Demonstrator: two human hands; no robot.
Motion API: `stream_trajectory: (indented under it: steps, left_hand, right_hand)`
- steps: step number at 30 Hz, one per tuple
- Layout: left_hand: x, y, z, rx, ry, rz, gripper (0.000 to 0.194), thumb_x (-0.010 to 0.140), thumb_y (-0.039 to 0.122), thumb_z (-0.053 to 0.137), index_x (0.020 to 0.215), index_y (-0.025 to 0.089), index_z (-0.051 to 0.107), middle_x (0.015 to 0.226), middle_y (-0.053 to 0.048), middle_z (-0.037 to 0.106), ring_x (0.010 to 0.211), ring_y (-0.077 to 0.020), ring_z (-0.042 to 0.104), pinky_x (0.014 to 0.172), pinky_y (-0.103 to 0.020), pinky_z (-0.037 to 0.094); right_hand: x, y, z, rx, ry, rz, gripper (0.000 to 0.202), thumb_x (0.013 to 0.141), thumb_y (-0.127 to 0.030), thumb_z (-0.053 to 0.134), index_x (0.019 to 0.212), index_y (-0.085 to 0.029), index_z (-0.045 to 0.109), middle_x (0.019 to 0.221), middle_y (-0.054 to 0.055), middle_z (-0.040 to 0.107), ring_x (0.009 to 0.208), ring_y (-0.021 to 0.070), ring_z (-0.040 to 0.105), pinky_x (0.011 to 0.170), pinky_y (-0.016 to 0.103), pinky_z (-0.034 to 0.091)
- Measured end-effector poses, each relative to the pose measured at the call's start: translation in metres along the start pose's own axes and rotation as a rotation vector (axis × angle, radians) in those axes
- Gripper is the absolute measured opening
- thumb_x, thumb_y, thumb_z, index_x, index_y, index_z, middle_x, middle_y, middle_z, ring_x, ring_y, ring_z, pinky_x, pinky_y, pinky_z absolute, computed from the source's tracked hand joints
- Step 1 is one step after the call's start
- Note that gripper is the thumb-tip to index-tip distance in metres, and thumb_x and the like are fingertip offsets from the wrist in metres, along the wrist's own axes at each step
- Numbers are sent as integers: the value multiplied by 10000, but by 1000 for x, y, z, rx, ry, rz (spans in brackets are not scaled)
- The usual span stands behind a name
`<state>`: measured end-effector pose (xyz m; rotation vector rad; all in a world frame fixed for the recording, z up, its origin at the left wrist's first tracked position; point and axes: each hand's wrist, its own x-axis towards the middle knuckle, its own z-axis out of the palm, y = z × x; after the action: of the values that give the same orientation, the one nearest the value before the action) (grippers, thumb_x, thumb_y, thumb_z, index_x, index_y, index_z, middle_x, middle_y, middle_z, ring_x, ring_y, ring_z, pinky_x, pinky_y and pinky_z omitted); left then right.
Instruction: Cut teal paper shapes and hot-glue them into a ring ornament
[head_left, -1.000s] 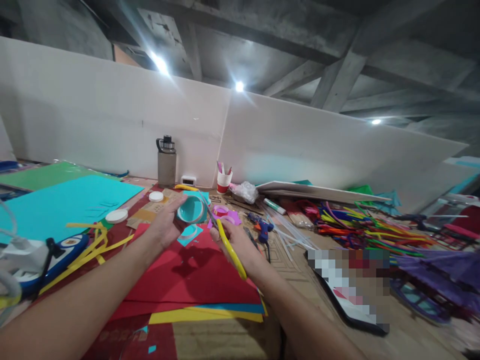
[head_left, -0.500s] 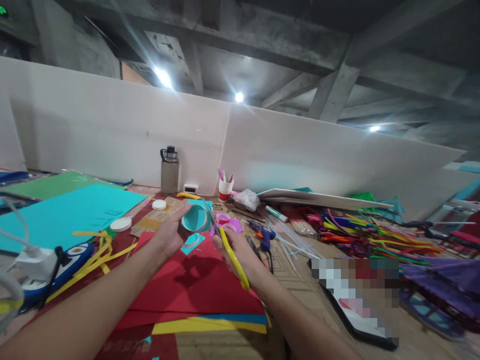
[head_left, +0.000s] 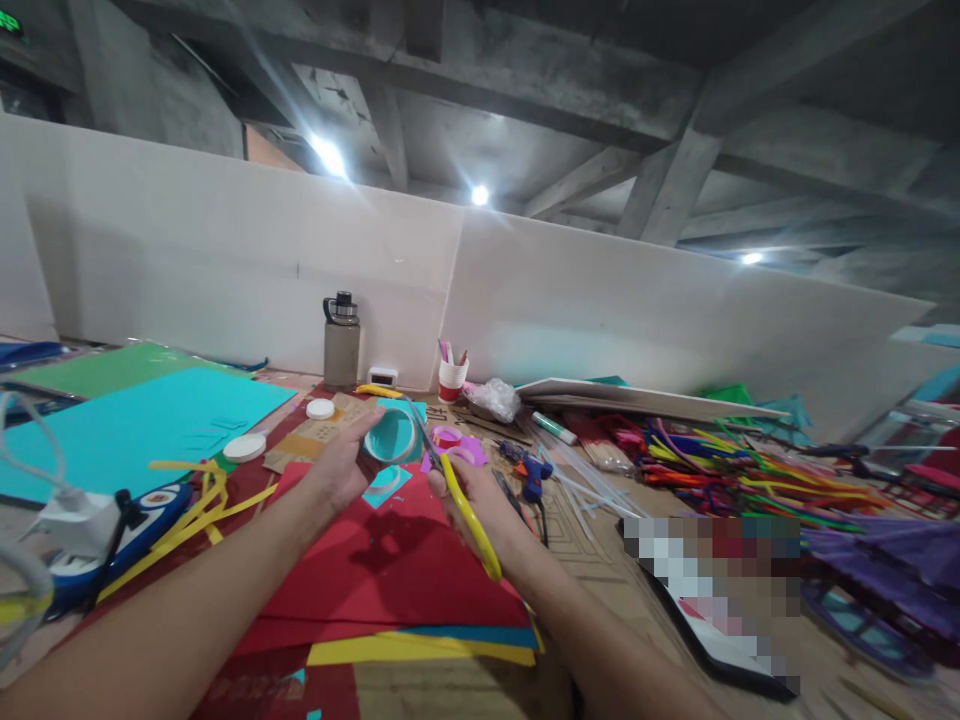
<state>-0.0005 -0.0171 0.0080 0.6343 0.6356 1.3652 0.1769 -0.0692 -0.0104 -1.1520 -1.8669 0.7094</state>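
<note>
My left hand is closed around the side of a round, white-rimmed cup with a turquoise inside, tilted so its mouth faces me. In my right hand are scissors with a yellow handle, their blades pointing up and away along the cup's right rim. Whether the blades touch the rim I cannot tell. Below the cup, a small turquoise paper piece with a white ring lies on red sheets. Purple paper with round pieces is behind my right hand.
A bottle and a pen cup stand by the white partition. Turquoise sheet, white lids and yellow strips lie leftward. To the right are a blue glue gun, pipe cleaners and a blurred-out tablet-like object.
Almost nothing differs. The whole view shifts very slightly, while both hands keep the cup and the scissors in the same pose.
</note>
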Motion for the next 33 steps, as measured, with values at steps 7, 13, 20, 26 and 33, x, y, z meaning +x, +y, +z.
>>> stream_trajectory:
  steps: [7,13,20,26,33]
  left_hand:
    - [1,1,-2,20,4,20,134,749,199,651,843,104,641,803,-74,692,645,-165,641,595,-308,565]
    - [2,3,-4,64,-33,24,113,744,185,651,822,104,651,782,-74,693,621,-159,640,589,-291,560]
    - [-1,2,-1,80,-71,8,124,753,190,634,829,96,660,838,-112,699,662,-188,659,596,-303,561]
    - [2,2,-4,99,-98,14,129,767,204,624,829,99,667,820,-95,695,643,-168,649,632,-315,567]
    - [1,4,-3,94,-91,5,103,740,189,650,786,99,662,779,-87,691,624,-165,644,601,-290,558]
  right_hand:
    - [0,-2,-2,-31,-17,-1,360,817,-538,490,733,-188,508,567,-25,463,498,99,421,447,207,303]
    - [-4,-9,-5,-36,-33,-10,339,845,-511,465,771,-185,523,625,-18,492,548,104,436,485,212,316]
    - [-6,-12,-4,-68,17,-33,325,860,-482,448,782,-175,524,727,-6,516,629,108,428,549,225,324]
    - [-6,-10,-5,-89,0,-29,327,866,-487,437,830,-179,538,704,-9,506,634,116,416,533,222,299]
    - [-6,-13,-7,-87,-13,-24,346,861,-500,443,793,-175,543,700,-12,508,598,103,405,530,224,292]
